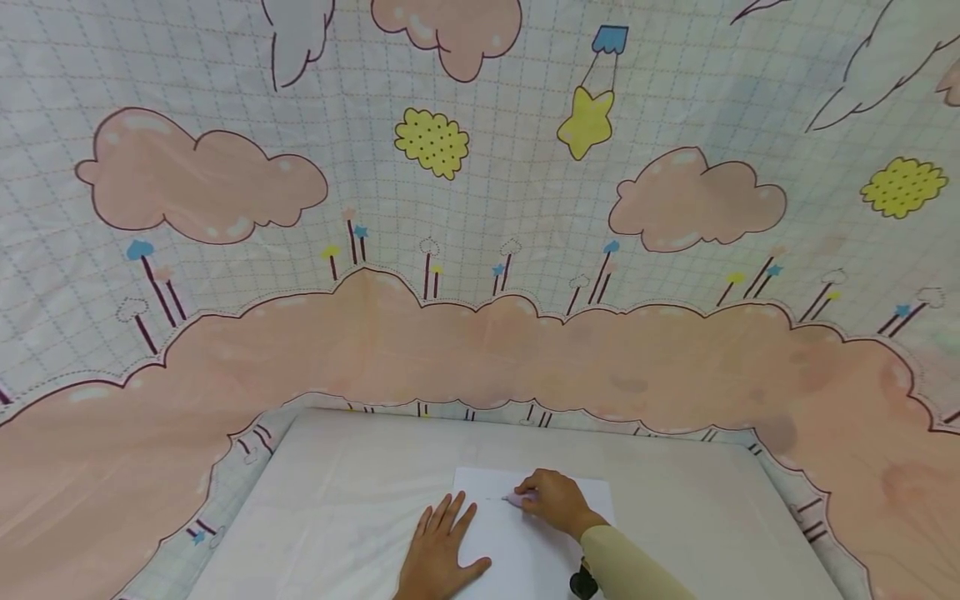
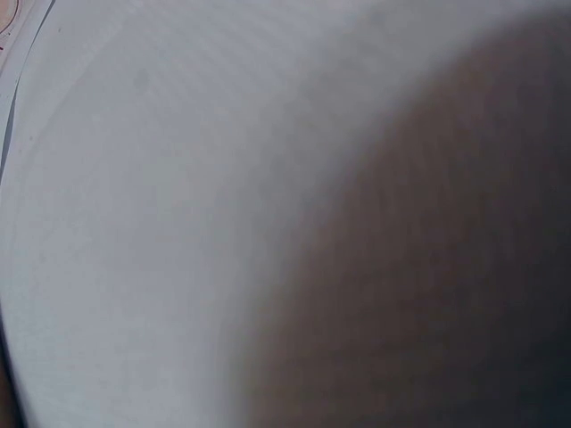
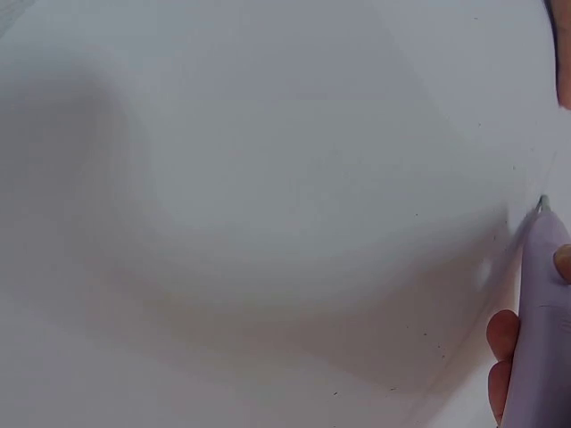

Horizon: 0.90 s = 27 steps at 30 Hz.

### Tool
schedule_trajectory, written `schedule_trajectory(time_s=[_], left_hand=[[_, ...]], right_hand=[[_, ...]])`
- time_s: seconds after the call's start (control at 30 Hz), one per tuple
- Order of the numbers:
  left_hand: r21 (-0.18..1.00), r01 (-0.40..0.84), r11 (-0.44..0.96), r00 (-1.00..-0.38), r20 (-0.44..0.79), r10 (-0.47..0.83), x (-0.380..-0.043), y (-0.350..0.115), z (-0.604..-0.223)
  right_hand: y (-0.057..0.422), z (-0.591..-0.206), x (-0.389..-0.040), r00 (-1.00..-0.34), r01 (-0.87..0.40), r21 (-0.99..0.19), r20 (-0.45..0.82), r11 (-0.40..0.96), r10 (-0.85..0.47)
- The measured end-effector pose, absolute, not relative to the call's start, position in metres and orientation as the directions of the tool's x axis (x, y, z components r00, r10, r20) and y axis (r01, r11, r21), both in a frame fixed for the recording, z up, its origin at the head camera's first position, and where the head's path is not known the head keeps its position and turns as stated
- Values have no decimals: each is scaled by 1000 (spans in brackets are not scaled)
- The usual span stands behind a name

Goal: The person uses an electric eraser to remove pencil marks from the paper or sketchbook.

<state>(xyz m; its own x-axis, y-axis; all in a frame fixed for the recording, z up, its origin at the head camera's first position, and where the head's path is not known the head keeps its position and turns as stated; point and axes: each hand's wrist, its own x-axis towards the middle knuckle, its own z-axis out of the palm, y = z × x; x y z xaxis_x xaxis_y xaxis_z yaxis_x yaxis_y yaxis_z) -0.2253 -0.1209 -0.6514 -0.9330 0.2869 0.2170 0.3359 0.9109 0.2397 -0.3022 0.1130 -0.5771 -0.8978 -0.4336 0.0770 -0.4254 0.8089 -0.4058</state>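
Observation:
A white sheet of paper [image 1: 517,567] lies on the table under both hands. My right hand [image 1: 558,502] grips a thick lilac pen [image 1: 516,498], its tip pointing left at the sheet. Up close in the right wrist view, the pen [image 3: 542,312] shows a small metal tip at the paper surface, with fingertips [image 3: 502,335] around its barrel. A faint short line runs left of the tip. Flat across the sheet's left edge rests my left hand [image 1: 438,554], fingers spread and holding nothing. In the left wrist view a blurred brown shape hides much of the scene.
The white-covered table [image 1: 337,500] extends to both sides of the sheet. Behind it hangs a cloth [image 1: 480,350] printed with clouds and stars. A dark round device [image 1: 583,581] sits at the right wrist, below a beige sleeve [image 1: 630,562].

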Motion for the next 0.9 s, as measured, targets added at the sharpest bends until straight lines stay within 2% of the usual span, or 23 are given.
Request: schedule_trajectory(time_s=[0.33, 0.9], left_hand=[[215, 351, 911, -916, 282, 286, -225, -122, -657], [209, 347, 914, -920, 264, 288, -224, -122, -655]], right_hand=[[109, -583, -305, -896, -425, -428, 73, 797, -439], [93, -582, -306, -875, -468, -400, 84, 788, -477]])
